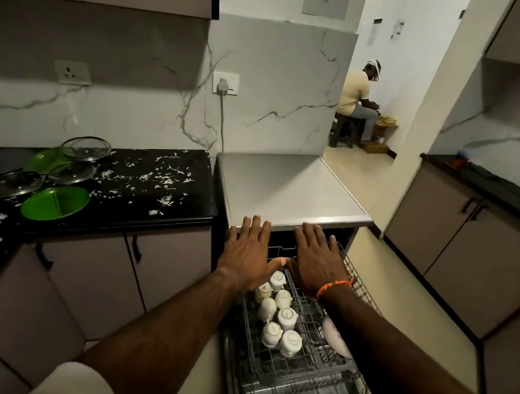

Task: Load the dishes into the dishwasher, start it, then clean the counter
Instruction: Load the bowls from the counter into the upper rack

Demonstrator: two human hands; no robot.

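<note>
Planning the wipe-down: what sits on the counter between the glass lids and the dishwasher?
In the head view, only scattered white scraps lie on the black counter between the glass lids and the dishwasher; no dishes.

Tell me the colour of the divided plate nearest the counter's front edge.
Bright green: the divided plate on the black counter, clearest in the head view.

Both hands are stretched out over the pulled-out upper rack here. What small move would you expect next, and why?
Probably a reach to the counter for a green plate. Left hand and right hand are open and empty above the upper rack, which holds only cups, while plates and glass lids wait unloaded.
</note>
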